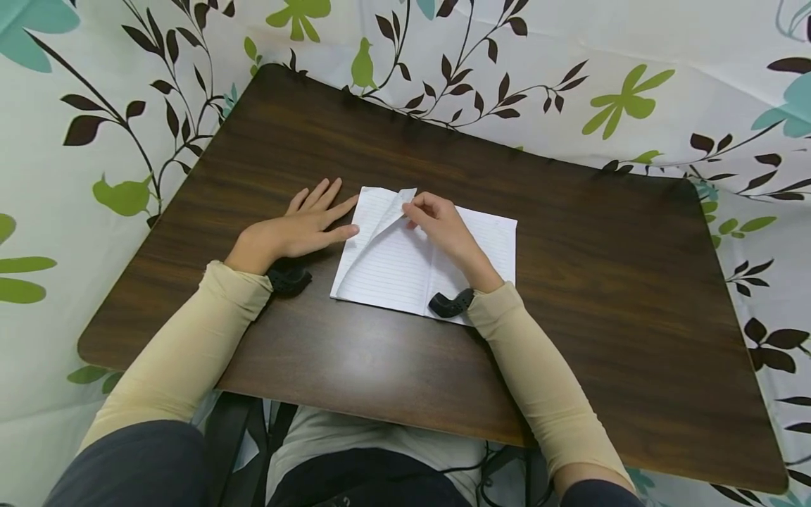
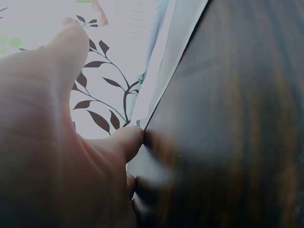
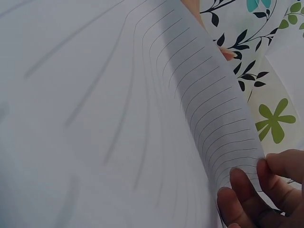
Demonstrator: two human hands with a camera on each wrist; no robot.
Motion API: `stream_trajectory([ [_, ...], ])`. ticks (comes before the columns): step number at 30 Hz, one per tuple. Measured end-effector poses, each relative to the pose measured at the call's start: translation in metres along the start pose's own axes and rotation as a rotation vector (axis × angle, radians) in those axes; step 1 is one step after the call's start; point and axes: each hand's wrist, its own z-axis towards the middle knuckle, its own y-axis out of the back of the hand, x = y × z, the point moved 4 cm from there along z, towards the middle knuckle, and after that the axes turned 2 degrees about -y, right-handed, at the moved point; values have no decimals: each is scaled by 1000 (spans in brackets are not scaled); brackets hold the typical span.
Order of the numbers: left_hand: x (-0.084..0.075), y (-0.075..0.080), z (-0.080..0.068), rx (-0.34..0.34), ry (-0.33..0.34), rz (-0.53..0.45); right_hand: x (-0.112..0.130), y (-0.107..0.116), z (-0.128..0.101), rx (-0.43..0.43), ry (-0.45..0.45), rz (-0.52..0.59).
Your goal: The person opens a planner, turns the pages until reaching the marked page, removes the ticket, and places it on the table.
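An open notebook [image 1: 395, 271] with lined white pages lies on the dark wooden table. My right hand [image 1: 440, 225] pinches the upper part of a left-side page [image 1: 389, 215], which is lifted and curls over. In the right wrist view, the thumb and fingers of that hand [image 3: 266, 190] hold the edge of the lined page [image 3: 213, 99]. My left hand [image 1: 300, 225] rests with spread fingers on the table at the notebook's left edge. Its thumb reaches the notebook's edge; the left wrist view shows the palm side of this hand [image 2: 61, 123] close by.
The brown table [image 1: 608, 303] extends on both sides of the notebook. Behind it hangs a white cloth [image 1: 545, 42] printed with leaves and birds. A black wrist device [image 1: 453, 304] overlaps the notebook's lower edge. Below the table's front edge hang black cables [image 1: 488, 468].
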Motion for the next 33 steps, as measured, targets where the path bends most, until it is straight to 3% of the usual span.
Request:
stream_trajectory([
  [13,-1,-1,-1,0,0,10,-4,0,0,-6,19,-1],
  [22,-3,2,2,3,-12,15,-3,3,-1,-9,-17,-4],
  [28,-5,3,6,-1,-20,47,-3,9,-2,30,11,-5],
  [33,-4,-1,3,-8,-16,51,0,14,-4,120,43,-29],
])
